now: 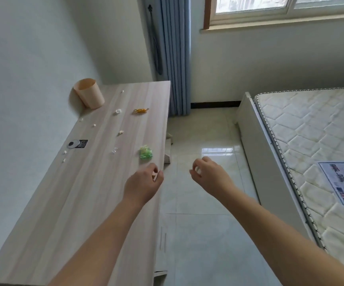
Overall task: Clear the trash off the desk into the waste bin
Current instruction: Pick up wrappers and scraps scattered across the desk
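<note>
The left hand [144,182] hung loosely curled and empty just short of the green wrapper [145,153] near the desk [84,193] edge, way closer than the also-empty right hand [206,174].

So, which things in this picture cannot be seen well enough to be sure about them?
1. Head view: the inside of the waste bin is hidden by its own wall.
2. The small white scraps are too small to tell what they are.
3. The left hand has curled fingers that hide its palm, so anything in it is hidden.
4. The print on the black label is too small to read.
5. The desk is cut off by the bottom edge.
</note>
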The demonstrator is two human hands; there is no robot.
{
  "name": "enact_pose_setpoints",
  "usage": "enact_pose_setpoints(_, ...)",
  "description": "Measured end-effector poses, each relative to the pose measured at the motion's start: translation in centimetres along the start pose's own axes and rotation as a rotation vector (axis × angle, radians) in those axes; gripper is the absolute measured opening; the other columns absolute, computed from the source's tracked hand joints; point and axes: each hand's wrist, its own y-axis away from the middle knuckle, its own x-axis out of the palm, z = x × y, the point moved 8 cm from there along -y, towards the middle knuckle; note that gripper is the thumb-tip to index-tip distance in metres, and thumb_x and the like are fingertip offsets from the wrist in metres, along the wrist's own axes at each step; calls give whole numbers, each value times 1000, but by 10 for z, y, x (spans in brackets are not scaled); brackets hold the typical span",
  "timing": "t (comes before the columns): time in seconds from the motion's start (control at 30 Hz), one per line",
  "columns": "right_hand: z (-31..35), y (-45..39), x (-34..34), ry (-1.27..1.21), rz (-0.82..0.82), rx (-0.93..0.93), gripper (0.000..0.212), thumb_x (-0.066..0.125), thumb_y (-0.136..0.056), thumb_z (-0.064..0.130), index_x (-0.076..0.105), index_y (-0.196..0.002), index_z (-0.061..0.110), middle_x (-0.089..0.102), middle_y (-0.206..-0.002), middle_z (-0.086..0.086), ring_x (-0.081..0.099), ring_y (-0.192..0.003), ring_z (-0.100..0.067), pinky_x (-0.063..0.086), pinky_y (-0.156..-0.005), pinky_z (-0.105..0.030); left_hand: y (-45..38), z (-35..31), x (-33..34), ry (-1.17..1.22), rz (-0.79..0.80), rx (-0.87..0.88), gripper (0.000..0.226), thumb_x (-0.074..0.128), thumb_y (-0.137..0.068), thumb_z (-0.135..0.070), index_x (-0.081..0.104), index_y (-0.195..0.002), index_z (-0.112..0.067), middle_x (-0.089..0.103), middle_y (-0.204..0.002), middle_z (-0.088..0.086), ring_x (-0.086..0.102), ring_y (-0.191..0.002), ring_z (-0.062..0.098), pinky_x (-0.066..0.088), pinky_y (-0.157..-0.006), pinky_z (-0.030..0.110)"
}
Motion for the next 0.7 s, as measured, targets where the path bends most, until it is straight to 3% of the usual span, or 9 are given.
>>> enact_pose_setpoints(0.17,-36,12,-28,-9,-42,25,24,53,-91,35,58,-97,12,58,-96,-8,60,-79,-31,51,-67,-37,-1,-45,16,-60,-13,82,23,45,-87,-46,51,-96,-26,58,-77,-6,58,-63,19,38,-53,27)
enact_pose_setpoints(0.3,-44,4,-41,-29,-79,6,22,54,-91,35,58,-94,14,58,-93,-6,60,-75,-29,52,-65,-36,-10,-58,20,-82,-27,90,22,46,-87,-45,50,-96,-25,55,-72,-7,52,-59,17,32,-49,25)
enact_pose_setpoints(0.53,-32,-34,-25,-13,3,-47,23,54,-90,35,59,-96,13,59,-96,-8,60,-80,-31,54,-71,-41,-34,-51,28,-71,-57,24,18,46,-89,-40,50,-94,-24,62,-76,0,50,-58,20,34,-52,26)
enact_pose_setpoints(0.7,-15,-88,-19,5,19,-122,23,55,-90,33,59,-94,11,59,-92,-10,58,-79,-33,49,-67,-37,-67,-20,28,-65,-98,-35,19,45,-88,-42,50,-94,-25,64,-79,0,55,-59,20,39,-54,28)
